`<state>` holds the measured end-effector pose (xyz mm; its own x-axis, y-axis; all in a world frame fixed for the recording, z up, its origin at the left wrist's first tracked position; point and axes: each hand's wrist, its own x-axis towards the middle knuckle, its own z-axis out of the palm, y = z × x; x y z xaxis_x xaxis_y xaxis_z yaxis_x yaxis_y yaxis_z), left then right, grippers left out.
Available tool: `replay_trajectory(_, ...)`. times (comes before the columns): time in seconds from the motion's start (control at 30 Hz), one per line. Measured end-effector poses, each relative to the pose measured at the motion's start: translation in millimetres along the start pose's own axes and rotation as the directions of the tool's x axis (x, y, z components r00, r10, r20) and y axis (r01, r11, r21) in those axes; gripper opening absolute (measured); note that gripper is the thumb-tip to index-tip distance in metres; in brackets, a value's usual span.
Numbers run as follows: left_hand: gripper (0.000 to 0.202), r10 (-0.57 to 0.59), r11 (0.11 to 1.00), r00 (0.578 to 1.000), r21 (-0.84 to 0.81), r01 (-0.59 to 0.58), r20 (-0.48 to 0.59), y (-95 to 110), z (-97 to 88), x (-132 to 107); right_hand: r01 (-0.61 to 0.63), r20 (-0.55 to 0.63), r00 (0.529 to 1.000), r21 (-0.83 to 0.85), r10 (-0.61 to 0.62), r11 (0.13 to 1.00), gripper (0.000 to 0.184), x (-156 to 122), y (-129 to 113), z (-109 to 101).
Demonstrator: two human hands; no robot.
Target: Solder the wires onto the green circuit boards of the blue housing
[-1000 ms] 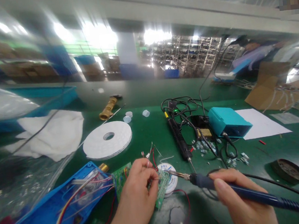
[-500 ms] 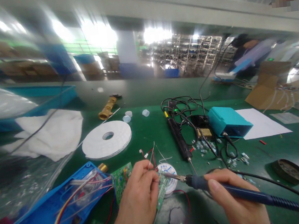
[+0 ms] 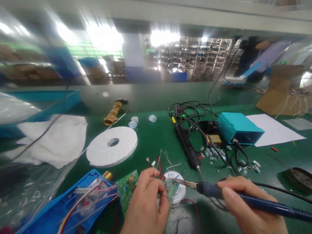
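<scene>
Now that the small green circuit board [image 3: 170, 190] has swung in over the solder spool [image 3: 181, 195], it sits at the near edge of the table [image 3: 153, 143], pinched in the fingertips of the left hand [image 3: 143, 211]. The right hand [image 3: 250, 205], apart from the left, grips the blue soldering iron [image 3: 266, 207] like a pen. Its metal tip [image 3: 183, 181] points at the board from just beside it; contact cannot be told.
</scene>
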<state>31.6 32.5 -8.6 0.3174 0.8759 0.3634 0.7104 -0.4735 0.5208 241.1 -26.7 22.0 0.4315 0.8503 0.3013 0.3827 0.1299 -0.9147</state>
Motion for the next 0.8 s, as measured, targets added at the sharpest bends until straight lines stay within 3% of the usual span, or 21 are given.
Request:
replay_trajectory(0.2, 0.010, -0.040, 0.999, 0.996, -0.022, 0.042, 0.085, -4.2, -7.2, 2.9, 0.008, 0.049, 0.999, -0.031, -0.006, 0.999, 0.020, 2.4, -4.5, 3.0)
replay_trajectory(0.8, 0.019, -0.020, 0.999, 0.992, -0.030, 0.024, 0.122, -0.4, -6.1, 2.1, 0.028, 0.091, 0.996, -0.057, -0.023, 0.998, 0.020, 2.8, -1.8, 5.3)
